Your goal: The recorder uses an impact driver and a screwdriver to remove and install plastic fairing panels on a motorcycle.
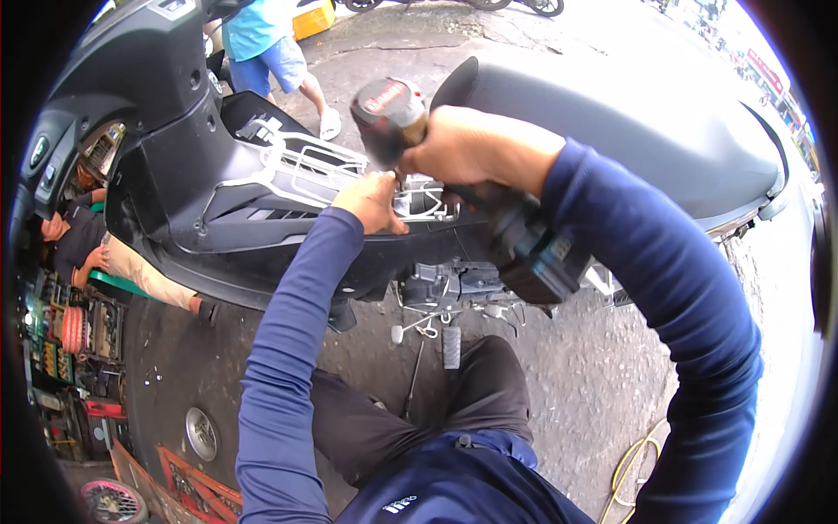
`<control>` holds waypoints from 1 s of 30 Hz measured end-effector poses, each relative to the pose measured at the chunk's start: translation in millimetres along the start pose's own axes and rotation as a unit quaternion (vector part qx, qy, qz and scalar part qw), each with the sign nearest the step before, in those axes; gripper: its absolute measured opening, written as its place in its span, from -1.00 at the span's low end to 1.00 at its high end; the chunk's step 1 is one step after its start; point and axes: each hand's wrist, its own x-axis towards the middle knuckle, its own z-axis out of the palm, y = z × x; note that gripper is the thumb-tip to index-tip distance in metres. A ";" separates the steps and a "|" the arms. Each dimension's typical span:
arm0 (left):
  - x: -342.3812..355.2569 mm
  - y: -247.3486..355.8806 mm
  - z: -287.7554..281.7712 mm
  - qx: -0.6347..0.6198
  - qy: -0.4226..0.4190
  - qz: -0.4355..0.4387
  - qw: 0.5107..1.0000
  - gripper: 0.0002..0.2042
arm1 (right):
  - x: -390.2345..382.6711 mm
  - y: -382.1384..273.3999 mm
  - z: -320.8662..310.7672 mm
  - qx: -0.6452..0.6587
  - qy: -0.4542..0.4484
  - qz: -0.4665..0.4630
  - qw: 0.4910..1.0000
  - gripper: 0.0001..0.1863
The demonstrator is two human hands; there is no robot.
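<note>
My right hand [463,144] grips a dark cordless drill [388,109] with a black battery pack [537,258], held head-up over the footboard of a black scooter [166,175]. Just below and left of the drill's head, my left hand [371,199] is closed at a white metal rack [292,170] that lies along the footboard; what its fingers pinch is hidden. The drill's tip is partly behind my fingers, so I cannot tell what it touches.
A seat [611,131] spans the right. A person [262,61] stands beyond the scooter; another [140,262] sits at left beside tool racks [74,332]. A metal disc [201,432] and pink-rimmed wheel [112,505] lie lower left, a yellow hose [633,463] lower right.
</note>
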 end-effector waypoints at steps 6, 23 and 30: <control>-9.9 10.6 -39.7 -0.011 -0.024 -0.004 1.000 -0.43 | -38.3 13.7 -7.4 0.111 0.019 0.031 0.993 -0.66; -77.9 59.3 -33.1 0.088 -0.065 0.084 0.990 -0.43 | -175.6 130.3 165.8 0.592 0.177 -0.010 0.786 -0.78; -114.8 131.5 -6.2 0.139 -0.030 0.191 0.971 -0.51 | -253.8 196.4 254.5 0.724 0.230 -0.023 0.650 -0.52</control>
